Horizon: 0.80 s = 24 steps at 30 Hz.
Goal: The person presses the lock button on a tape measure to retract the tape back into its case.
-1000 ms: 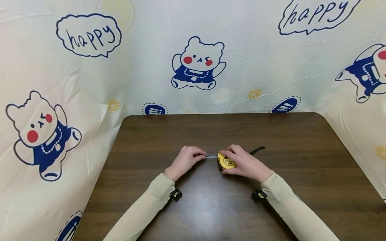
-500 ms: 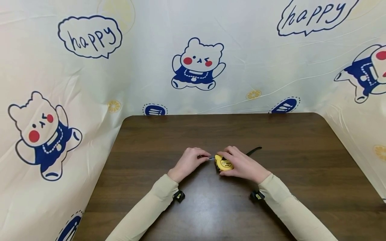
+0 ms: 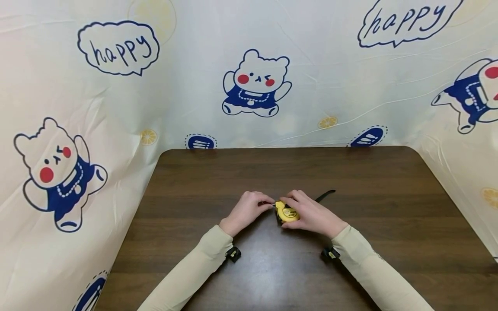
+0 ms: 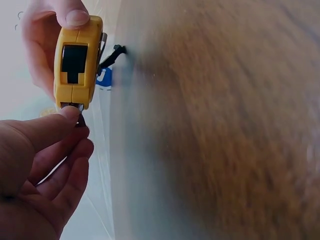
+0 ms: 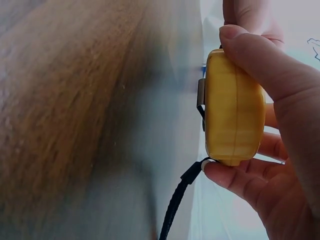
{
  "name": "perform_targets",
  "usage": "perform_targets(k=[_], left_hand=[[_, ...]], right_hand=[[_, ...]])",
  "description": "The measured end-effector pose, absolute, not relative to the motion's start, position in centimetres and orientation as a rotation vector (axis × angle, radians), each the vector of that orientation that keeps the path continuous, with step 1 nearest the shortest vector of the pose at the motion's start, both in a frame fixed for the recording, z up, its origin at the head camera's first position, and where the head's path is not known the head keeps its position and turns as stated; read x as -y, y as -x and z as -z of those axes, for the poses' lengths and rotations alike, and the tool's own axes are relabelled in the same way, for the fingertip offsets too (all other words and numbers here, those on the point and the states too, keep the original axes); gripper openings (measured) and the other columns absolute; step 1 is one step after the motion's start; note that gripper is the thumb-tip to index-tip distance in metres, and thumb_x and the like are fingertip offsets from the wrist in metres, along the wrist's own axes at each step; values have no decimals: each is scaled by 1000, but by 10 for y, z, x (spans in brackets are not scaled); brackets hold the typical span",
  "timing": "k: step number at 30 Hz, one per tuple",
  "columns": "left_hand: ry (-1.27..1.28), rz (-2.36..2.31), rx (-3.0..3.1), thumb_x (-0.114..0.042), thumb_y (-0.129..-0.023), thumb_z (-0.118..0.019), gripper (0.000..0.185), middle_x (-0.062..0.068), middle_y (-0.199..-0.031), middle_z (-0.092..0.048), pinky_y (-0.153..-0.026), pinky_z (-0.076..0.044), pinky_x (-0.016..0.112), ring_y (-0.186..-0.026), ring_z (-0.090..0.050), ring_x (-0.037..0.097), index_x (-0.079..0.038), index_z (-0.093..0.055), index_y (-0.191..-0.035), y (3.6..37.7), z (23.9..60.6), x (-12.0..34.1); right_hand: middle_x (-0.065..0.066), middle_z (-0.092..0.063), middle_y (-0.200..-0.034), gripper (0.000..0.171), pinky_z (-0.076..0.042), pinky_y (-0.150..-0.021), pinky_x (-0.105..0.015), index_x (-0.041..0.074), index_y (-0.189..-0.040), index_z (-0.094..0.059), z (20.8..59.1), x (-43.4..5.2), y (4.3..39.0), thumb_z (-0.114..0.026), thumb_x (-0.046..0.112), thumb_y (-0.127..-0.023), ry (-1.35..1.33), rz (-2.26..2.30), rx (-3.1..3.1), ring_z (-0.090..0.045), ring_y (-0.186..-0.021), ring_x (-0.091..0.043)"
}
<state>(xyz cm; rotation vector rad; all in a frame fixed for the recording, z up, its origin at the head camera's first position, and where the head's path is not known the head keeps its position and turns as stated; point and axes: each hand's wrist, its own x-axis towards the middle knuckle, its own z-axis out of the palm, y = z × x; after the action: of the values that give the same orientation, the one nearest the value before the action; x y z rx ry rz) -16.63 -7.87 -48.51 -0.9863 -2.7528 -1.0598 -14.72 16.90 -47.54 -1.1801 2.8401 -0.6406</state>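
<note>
A yellow tape measure (image 3: 287,212) with a black front is held above the table by my right hand (image 3: 313,214), thumb and fingers curled round its case. From its back hangs a black wrist strap (image 5: 175,202), and a metal clip (image 5: 201,95) shows on one side. My left hand (image 3: 247,211) pinches the end of the blade (image 4: 81,120) between thumb and finger, right at the mouth of the case. Only a very short bit of blade shows there; the fingertips hide the rest.
Both hands work over a dark brown wooden table (image 3: 202,172). A pale curtain (image 3: 186,86) with printed bears stands behind its back edge and along the sides. Each wrist carries a small black camera, such as the left wrist camera (image 3: 233,254).
The stretch of blade between the hands has shortened until the left fingers meet the case. Left hand has shifted right; the right hand with the tape measure has shifted slightly left.
</note>
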Motion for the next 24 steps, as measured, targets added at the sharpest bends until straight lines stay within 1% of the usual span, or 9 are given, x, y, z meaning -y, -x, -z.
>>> perform_targets(k=[8, 18, 24], left_hand=[[1010, 1067, 2783, -11, -97, -75, 15, 6, -105, -78, -86, -59, 33, -96, -74, 17, -8, -81, -111, 165, 482, 75], [1119, 997, 2833, -10, -99, -72, 17, 4, -107, -78, -88, -59, 31, -98, -73, 16, -9, -80, -114, 167, 478, 77], [1115, 1035, 2863, -11, -100, -71, 21, 5, -112, -77, -88, -59, 31, -100, -72, 16, -8, -78, -119, 167, 478, 78]], right_hand=[[-4, -56, -124, 71, -54, -87, -31, 4, -141, -62, 474, -169, 144, -85, 43, -87, 1191, 659, -2818, -51, -106, -14], [-3, -57, -123, 71, -53, -87, -31, 5, -141, -62, 475, -168, 143, -86, 44, -86, 1207, 644, -2799, -50, -108, -14], [-4, -57, -124, 71, -54, -88, -32, 5, -141, -63, 474, -170, 142, -86, 44, -86, 1204, 629, -2790, -51, -108, -15]])
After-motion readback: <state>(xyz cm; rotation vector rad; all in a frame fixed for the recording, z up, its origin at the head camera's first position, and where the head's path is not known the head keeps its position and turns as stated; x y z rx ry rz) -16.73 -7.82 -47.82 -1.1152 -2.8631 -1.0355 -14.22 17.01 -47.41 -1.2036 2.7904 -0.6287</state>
